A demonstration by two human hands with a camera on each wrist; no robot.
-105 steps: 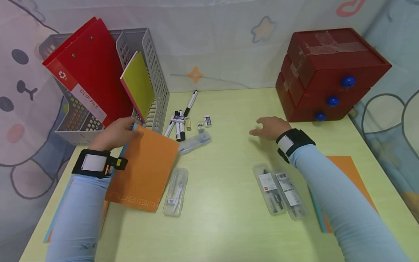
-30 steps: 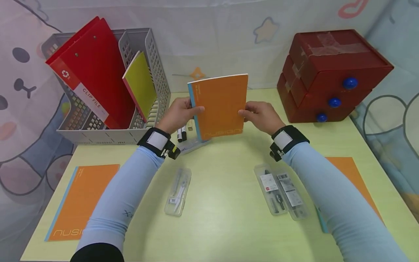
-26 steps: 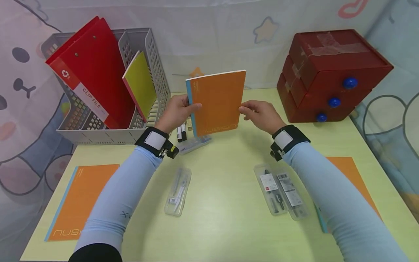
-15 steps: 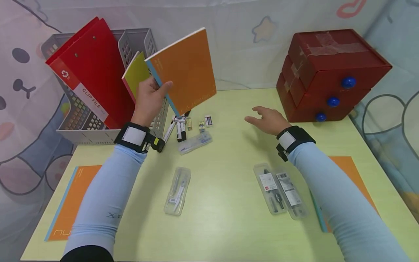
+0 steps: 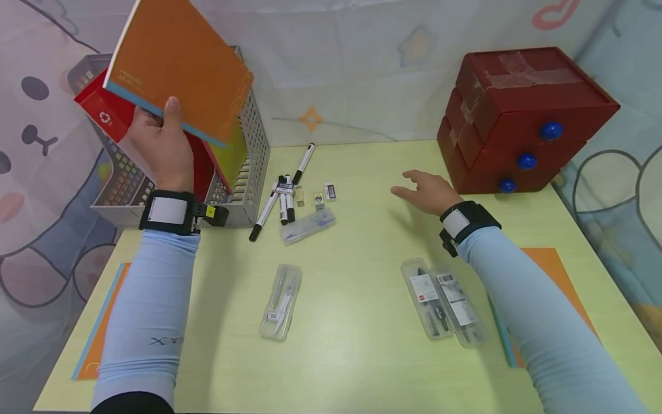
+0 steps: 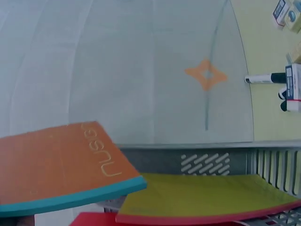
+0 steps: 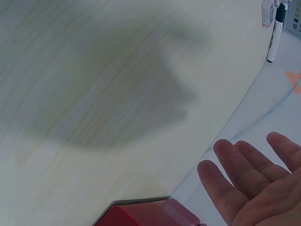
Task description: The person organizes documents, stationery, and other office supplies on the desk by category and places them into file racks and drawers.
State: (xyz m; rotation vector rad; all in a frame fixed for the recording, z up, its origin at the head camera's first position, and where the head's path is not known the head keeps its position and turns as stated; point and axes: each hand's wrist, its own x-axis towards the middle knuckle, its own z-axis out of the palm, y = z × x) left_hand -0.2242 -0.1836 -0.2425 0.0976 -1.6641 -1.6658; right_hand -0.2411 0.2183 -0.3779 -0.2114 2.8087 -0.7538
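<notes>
My left hand grips an orange notebook by its blue spine edge, thumb on the near face. The notebook is raised and tilted over the grey basket, overlapping the red clip file and the yellow-green notebook that stand in it. In the left wrist view the orange notebook hangs above the yellow-green one. My right hand hovers over the table left of the red drawer box, its fingers relaxed and holding nothing.
Several markers, small eraser boxes and a clear pen case lie right of the basket. Clear plastic cases lie nearer the front. Other orange notebooks lie under both forearms.
The left hand carried the orange notebook from the middle, where both hands held it, up and left over the basket. The right hand let go and moved slightly right.
</notes>
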